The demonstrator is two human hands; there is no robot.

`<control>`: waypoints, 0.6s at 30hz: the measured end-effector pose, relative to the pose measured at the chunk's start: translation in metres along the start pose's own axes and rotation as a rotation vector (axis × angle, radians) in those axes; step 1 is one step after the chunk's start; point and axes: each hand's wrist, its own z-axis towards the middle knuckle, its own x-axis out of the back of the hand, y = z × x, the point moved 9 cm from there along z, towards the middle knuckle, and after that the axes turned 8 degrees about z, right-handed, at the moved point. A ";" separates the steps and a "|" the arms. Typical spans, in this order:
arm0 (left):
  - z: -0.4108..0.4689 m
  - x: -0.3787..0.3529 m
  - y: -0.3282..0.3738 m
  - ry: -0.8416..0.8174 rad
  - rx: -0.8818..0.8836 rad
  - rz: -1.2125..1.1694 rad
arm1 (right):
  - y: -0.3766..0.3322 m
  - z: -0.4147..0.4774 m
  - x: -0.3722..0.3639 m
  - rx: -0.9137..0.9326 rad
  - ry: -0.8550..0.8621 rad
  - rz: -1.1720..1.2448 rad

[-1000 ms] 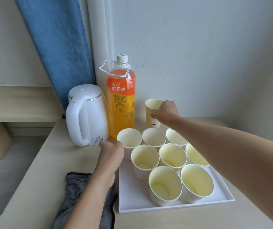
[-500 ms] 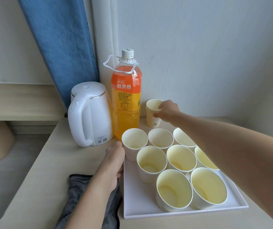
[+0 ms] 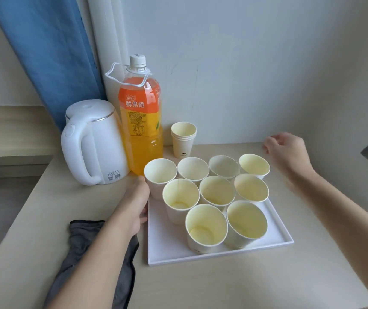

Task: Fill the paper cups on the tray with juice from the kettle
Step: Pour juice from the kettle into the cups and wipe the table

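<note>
Standing on 1 tray point(image 3: 167, 253): 9 paper cups point(image 3: 216, 190), w/ 1 kettle point(image 3: 102, 148) beside.

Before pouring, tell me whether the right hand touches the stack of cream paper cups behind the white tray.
Apart. Head view: bare wall shows between right hand and the stack of cream paper cups.

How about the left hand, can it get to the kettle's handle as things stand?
Probably yes. The left hand rests at the tray's left rim, and the kettle stands close beyond it with its handle turned toward the person. Only bare tabletop lies between them.
</note>
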 end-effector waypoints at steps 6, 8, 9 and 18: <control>-0.008 0.006 -0.009 0.079 0.004 0.000 | 0.125 -0.064 0.019 -0.552 -0.116 0.099; -0.008 0.003 -0.011 0.069 -0.015 -0.011 | 0.129 -0.069 0.010 -0.554 -0.189 0.066; -0.008 0.001 -0.012 0.069 -0.020 -0.009 | 0.127 -0.068 0.009 -0.515 -0.196 0.050; -0.021 -0.012 -0.006 0.055 -0.096 0.080 | 0.139 -0.065 0.009 -0.497 -0.220 0.043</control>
